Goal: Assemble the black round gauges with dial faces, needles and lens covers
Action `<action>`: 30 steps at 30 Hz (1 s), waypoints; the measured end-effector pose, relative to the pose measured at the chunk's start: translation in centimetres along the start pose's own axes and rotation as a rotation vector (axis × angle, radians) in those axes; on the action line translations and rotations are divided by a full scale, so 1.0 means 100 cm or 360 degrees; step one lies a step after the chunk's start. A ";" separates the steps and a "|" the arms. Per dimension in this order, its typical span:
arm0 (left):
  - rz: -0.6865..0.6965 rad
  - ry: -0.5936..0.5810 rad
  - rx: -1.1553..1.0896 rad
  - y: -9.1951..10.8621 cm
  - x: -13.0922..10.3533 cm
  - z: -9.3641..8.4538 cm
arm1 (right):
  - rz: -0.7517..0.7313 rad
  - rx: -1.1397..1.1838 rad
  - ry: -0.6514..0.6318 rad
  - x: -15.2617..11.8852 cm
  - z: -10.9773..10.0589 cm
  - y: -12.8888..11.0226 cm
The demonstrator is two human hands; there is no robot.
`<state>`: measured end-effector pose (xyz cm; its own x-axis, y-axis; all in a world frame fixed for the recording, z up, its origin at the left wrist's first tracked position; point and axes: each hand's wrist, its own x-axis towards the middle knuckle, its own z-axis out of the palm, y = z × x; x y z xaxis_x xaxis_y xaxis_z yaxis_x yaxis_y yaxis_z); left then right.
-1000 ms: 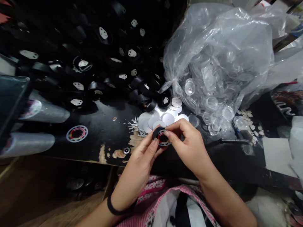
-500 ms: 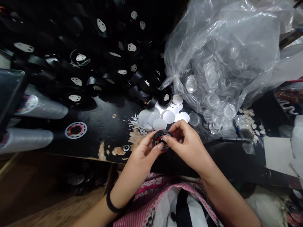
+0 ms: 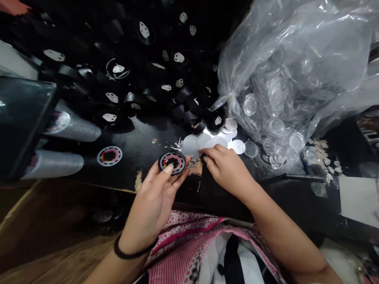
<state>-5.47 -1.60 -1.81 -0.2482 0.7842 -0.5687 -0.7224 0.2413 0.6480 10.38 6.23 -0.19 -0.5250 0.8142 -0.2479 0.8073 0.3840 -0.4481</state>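
Observation:
My left hand (image 3: 155, 193) holds a small round gauge (image 3: 174, 157) with a black rim and a red, white and black printed dial facing up. Its thumb lies over the lower part of the dial. My right hand (image 3: 229, 167) is at the front edge of the white discs (image 3: 191, 146), fingers curled and tips close together; whatever they pinch, if anything, is too small to make out. Small white pointers (image 3: 177, 146) lie by the discs, partly hidden behind the gauge. A loose printed dial face (image 3: 109, 156) rests flat on the black table to the left.
Black round housings (image 3: 185, 108) with white plates are heaped at the back. A clear plastic bag (image 3: 284, 67) and clear round covers (image 3: 276, 128) fill the back right. Two wrapped stacks (image 3: 59, 163) lie at left. A dark screwdriver-like tool (image 3: 304, 178) lies at right.
My hands have parted. The left has carried the gauge leftward and turned its dial up; the right has let go of it and moved to the discs. The view has shifted slightly left.

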 end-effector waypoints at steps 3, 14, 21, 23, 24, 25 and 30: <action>-0.0002 0.0017 -0.0047 0.005 0.003 0.003 | -0.0067 -0.0001 0.0032 0.001 0.003 -0.003; 0.0020 0.0112 0.0148 0.007 -0.008 -0.020 | -0.0212 -0.0449 0.0057 0.017 0.018 -0.025; 0.0058 0.0062 -0.0005 0.001 -0.013 -0.014 | -0.0162 -0.0445 0.0060 0.020 0.020 -0.026; 0.0068 0.0059 -0.0013 -0.001 -0.013 -0.012 | -0.0157 -0.0418 0.0057 0.021 0.020 -0.026; 0.0078 0.0055 -0.0012 -0.002 -0.013 -0.011 | -0.0159 -0.0382 0.0046 0.021 0.019 -0.025; 0.0088 0.0046 -0.0008 -0.003 -0.013 -0.010 | -0.0163 -0.0329 0.0033 0.020 0.019 -0.025; 0.0104 -0.0019 0.0065 -0.005 -0.010 -0.001 | -0.0159 -0.0030 0.0120 0.005 0.015 -0.022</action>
<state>-4.88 -2.53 -1.64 -0.2863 0.8056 -0.5187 -0.6780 0.2122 0.7038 7.92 5.08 -0.60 -0.5818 0.8017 -0.1373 0.7573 0.4724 -0.4508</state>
